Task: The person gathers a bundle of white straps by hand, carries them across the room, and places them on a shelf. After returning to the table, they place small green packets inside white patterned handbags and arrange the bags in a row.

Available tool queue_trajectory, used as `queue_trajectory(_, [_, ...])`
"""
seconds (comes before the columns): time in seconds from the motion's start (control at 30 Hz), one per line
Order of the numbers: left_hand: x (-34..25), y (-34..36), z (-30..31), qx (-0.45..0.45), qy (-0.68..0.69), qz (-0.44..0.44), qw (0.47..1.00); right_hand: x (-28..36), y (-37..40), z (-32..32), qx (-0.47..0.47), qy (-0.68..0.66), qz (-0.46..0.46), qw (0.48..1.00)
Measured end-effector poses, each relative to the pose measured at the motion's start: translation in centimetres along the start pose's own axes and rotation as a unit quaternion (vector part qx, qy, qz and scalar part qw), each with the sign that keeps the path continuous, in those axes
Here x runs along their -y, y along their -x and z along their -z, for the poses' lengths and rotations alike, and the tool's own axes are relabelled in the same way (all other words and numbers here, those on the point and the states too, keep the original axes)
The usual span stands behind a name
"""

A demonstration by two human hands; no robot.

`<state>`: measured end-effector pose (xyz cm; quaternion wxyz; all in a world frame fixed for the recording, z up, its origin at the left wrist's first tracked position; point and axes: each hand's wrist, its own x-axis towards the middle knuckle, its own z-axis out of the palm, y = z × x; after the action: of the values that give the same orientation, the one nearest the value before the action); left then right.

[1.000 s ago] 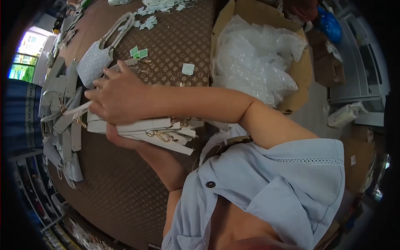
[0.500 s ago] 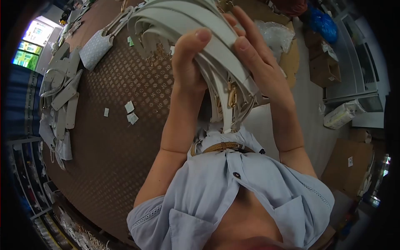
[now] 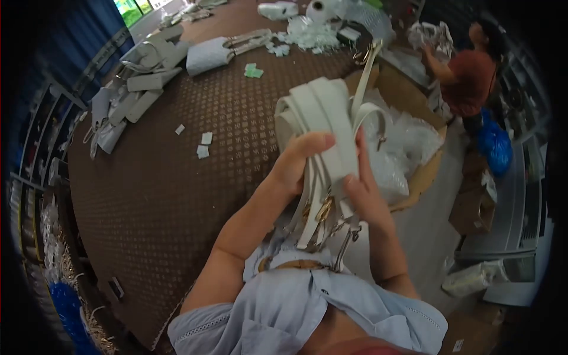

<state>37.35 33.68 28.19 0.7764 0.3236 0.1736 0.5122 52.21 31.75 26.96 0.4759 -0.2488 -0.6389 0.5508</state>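
Observation:
A thick bundle of white bag straps [image 3: 322,112] is held in front of me, above the table's right edge. My left hand [image 3: 300,158] is closed around its left side, with the thumb across the top. On the other side, my right hand [image 3: 368,192] grips the bundle, its fingers partly hidden behind the straps. Gold clasps [image 3: 323,208] dangle from the strap ends near my waist. One loose strap [image 3: 365,77] sticks up beyond my right hand with a metal clasp at its tip.
The brown patterned table [image 3: 177,189] carries a quilted white bag [image 3: 208,55], piled pale bag pieces [image 3: 148,83] and small paper packets [image 3: 205,142]. An open carton [image 3: 435,171] with clear plastic stands at right. Beyond it, a co-worker [image 3: 470,77] handles plastic-wrapped items near a blue plastic bag [image 3: 496,145].
My view has tilted up, showing more of the far table and the co-worker. The strap bundle sits lower in view, and a loose strap now stands out at its right.

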Motion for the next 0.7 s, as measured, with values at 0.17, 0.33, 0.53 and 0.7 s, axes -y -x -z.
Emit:
queue_trajectory(0.17, [-6.6,6.6,4.7,-0.09,0.016,-0.105,0.99,-1.3,-3.6,-7.5,0.149,-0.03,-0.024,0.988])
queue_trajectory(0.33, [-14.9,15.1,12.6,-0.269,-0.039,-0.252,0.929,-5.1,-9.5,-20.2,0.299,-0.157,-0.118,0.934])
queue_trajectory(0.53, [-30.1,22.6,22.8,-0.425,-0.078,-0.302,0.85,-7.6,-20.9,-36.6,0.359,-0.209,-0.245,0.876])
queue_trajectory(0.7, [-30.7,27.3,35.2,-0.409,-0.003,-0.313,0.857,-13.8,-24.2,-43.8,0.386,-0.14,-0.36,0.838])
